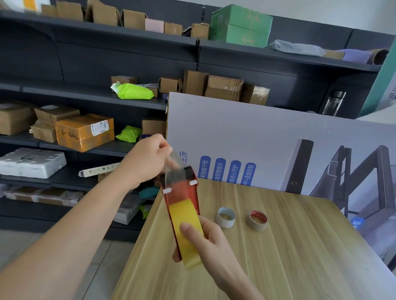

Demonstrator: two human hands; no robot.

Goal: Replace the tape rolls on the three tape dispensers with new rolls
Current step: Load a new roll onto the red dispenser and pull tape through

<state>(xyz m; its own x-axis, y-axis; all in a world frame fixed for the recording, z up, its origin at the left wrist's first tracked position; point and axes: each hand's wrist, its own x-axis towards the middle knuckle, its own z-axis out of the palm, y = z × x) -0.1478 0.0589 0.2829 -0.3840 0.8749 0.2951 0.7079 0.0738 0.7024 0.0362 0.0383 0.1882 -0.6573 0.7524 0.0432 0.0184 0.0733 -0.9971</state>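
Right hand (207, 243) grips a red tape dispenser (181, 191) by its lower end, thumb pressed on the yellow tape roll (183, 218) seated in it, raised above the tabletop's (290, 259) left edge. Left hand (145, 160) pinches the clear tape end (173, 169), drawn up from the dispenser's front. The dispenser looks light and rigid, best held by its body, away from the cutting edge. The strip seems thin, sticky and prone to folding. A white-cored roll (226, 217) and a red-cored roll (257, 220) lie flat on the tabletop nearby.
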